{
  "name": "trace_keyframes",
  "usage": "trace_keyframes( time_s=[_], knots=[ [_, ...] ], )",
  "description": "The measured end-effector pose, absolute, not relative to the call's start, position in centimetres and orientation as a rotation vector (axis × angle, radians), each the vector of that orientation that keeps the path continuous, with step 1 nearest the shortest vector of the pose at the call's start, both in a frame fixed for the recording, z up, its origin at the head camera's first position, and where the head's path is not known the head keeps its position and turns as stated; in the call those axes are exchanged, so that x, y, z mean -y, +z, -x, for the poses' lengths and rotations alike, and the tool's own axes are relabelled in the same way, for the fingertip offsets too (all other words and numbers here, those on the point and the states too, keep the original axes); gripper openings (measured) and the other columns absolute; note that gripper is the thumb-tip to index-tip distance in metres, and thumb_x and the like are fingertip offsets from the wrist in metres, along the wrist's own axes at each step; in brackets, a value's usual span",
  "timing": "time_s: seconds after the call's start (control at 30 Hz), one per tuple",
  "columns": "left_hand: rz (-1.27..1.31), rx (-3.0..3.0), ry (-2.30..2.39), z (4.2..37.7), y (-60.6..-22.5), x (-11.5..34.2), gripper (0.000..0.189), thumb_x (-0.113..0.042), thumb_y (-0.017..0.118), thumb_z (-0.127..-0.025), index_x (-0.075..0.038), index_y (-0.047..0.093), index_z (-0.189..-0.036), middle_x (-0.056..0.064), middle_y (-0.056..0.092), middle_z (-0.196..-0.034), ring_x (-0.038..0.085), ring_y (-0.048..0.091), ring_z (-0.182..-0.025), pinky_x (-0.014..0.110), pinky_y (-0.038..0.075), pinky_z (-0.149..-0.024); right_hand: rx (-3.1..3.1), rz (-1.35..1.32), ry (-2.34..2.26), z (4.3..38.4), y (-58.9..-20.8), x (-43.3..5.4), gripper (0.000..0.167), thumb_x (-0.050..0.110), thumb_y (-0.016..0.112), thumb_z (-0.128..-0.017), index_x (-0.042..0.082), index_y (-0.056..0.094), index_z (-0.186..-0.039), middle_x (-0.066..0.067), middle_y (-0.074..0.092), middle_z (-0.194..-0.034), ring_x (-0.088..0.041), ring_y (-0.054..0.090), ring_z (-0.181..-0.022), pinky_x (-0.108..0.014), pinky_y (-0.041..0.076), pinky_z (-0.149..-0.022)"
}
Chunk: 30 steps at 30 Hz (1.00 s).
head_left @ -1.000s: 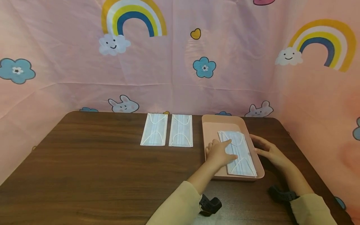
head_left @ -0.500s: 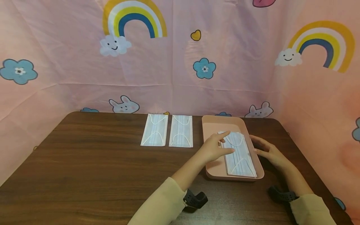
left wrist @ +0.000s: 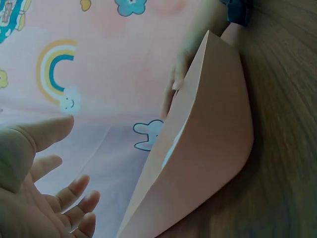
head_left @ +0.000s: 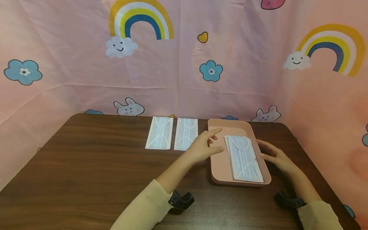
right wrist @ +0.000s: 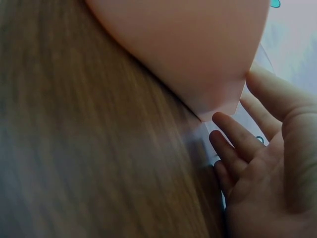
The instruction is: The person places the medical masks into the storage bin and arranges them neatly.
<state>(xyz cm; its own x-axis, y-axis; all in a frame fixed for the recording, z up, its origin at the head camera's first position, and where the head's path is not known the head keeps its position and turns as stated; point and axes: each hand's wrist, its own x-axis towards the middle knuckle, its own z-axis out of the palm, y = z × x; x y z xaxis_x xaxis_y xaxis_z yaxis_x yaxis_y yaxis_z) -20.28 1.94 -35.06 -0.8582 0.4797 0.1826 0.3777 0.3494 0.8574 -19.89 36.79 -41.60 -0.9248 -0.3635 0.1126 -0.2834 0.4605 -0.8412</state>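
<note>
The person's left hand (head_left: 202, 145) hung by the left rim of the pink tray (head_left: 220, 167), holding nothing, its thumb and forefinger stretched well apart. Over on the other side, the right hand (head_left: 277, 158) had its thumb against the tray's rim, the fingers loosely parted. A stack of masks (head_left: 244, 159) lay inside; a left mask (head_left: 159, 133) and a neighbouring mask (head_left: 185, 129) sat side by side on the table (head_left: 86, 166).

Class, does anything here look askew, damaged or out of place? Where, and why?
Slightly: in the tray, the stack of masks is not squared, as a lower mask's edge peeks out at its upper left. The two masks on the table lie flat; no damage shows.
</note>
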Motion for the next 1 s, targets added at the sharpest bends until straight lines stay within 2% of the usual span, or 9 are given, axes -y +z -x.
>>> trace_keyframes(
  time_s=[0.13, 0.2, 0.3, 0.47, 0.6, 0.8, 1.0],
  knots=[
    [-0.857, -2.54, 1.53, 20.2, -34.8, -0.8, 0.066, -0.022, 0.073, -0.086, -0.015, 0.044, -0.145, 0.008, 0.055, -0.113, 0.027, 0.052, -0.102, 0.035, 0.045, -0.081, -2.602, 0.58, -1.497, 19.9, -41.6, -36.8, 0.055, 0.008, 0.054, -0.097, 0.001, 0.032, -0.147, -0.026, 0.033, -0.146, -0.004, 0.038, -0.123, -0.031, 0.038, -0.097],
    [-0.882, -2.55, 1.542, 20.2, -34.7, -0.2, 0.067, -0.021, 0.074, -0.085, -0.013, 0.044, -0.144, 0.008, 0.055, -0.112, 0.026, 0.052, -0.1, 0.036, 0.045, -0.081, -2.589, 0.589, -1.513, 20.0, -41.6, -36.8, 0.055, 0.007, 0.053, -0.096, 0.0, 0.032, -0.147, -0.027, 0.033, -0.145, 0.001, 0.038, -0.121, -0.021, 0.037, -0.092],
    [-0.879, -2.568, 1.539, 20.2, -34.6, 0.9, 0.068, -0.022, 0.074, -0.085, -0.013, 0.043, -0.145, 0.009, 0.055, -0.115, 0.025, 0.052, -0.102, 0.038, 0.045, -0.084, -2.577, 0.599, -1.524, 20.0, -41.7, -36.8, 0.055, 0.006, 0.053, -0.097, 0.0, 0.032, -0.147, -0.028, 0.033, -0.145, 0.001, 0.038, -0.121, -0.016, 0.036, -0.091],
    [-0.823, -2.599, 1.523, 20.4, -34.4, 2.8, 0.07, -0.026, 0.073, -0.085, -0.018, 0.041, -0.147, 0.008, 0.054, -0.121, 0.026, 0.052, -0.106, 0.04, 0.047, -0.08, -2.577, 0.574, -1.516, 20.0, -41.6, -36.8, 0.056, 0.009, 0.054, -0.097, 0.002, 0.032, -0.147, -0.025, 0.034, -0.146, -0.004, 0.037, -0.124, -0.02, 0.035, -0.093],
    [-0.799, -2.635, 1.526, 20.6, -34.4, 4.5, 0.07, -0.026, 0.074, -0.085, -0.02, 0.04, -0.147, 0.009, 0.053, -0.124, 0.029, 0.053, -0.108, 0.042, 0.048, -0.079, -2.586, 0.582, -1.52, 20.0, -41.7, -36.9, 0.055, 0.008, 0.054, -0.097, 0.002, 0.032, -0.147, -0.026, 0.033, -0.145, -0.002, 0.038, -0.123, -0.02, 0.035, -0.093],
    [-0.775, -2.695, 1.526, 20.9, -34.5, 7.2, 0.07, -0.023, 0.074, -0.085, -0.018, 0.041, -0.146, 0.006, 0.054, -0.122, 0.03, 0.054, -0.107, 0.045, 0.046, -0.081, -2.55, 0.661, -1.571, 20.1, -41.9, -36.9, 0.055, 0.001, 0.053, -0.096, -0.004, 0.031, -0.146, -0.032, 0.032, -0.143, 0.001, 0.039, -0.122, -0.016, 0.038, -0.091],
    [-0.709, -2.731, 1.531, 21.3, -34.8, 9.6, 0.07, -0.021, 0.074, -0.085, -0.016, 0.041, -0.146, 0.007, 0.054, -0.122, 0.03, 0.053, -0.107, 0.05, 0.045, -0.084, -2.547, 0.648, -1.575, 20.1, -41.9, -37.0, 0.055, 0.002, 0.053, -0.096, -0.003, 0.031, -0.146, -0.032, 0.032, -0.143, 0.002, 0.039, -0.121, -0.016, 0.038, -0.09]
  ],
)
